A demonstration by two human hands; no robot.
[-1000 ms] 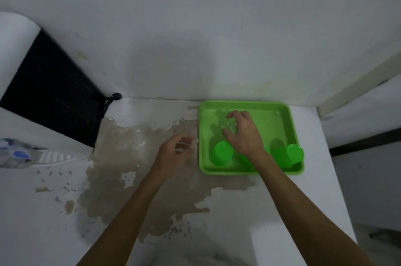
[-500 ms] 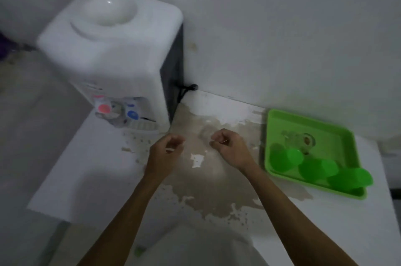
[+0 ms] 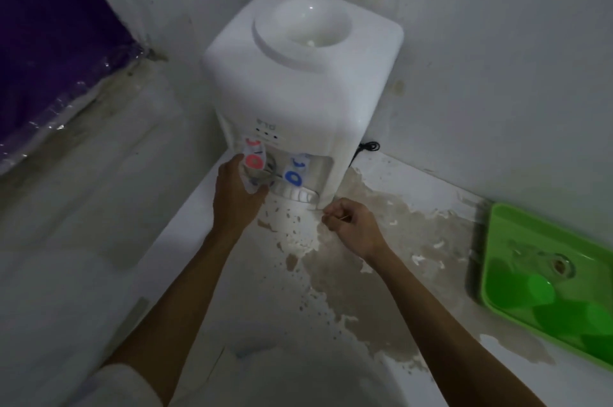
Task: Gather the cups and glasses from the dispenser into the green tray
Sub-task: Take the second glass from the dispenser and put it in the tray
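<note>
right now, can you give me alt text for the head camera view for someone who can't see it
A person's left hand wraps a clear glass under the red tap of a white water dispenser, while the right hand hovers loosely closed over the stained white counter. At far right a green tray holds green cups.

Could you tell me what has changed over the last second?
The right hand left the green tray and now sits closed near the dispenser. The left hand reached under the red tap and closed around a clear glass. The green cups and the glass in the tray stayed put.
</note>
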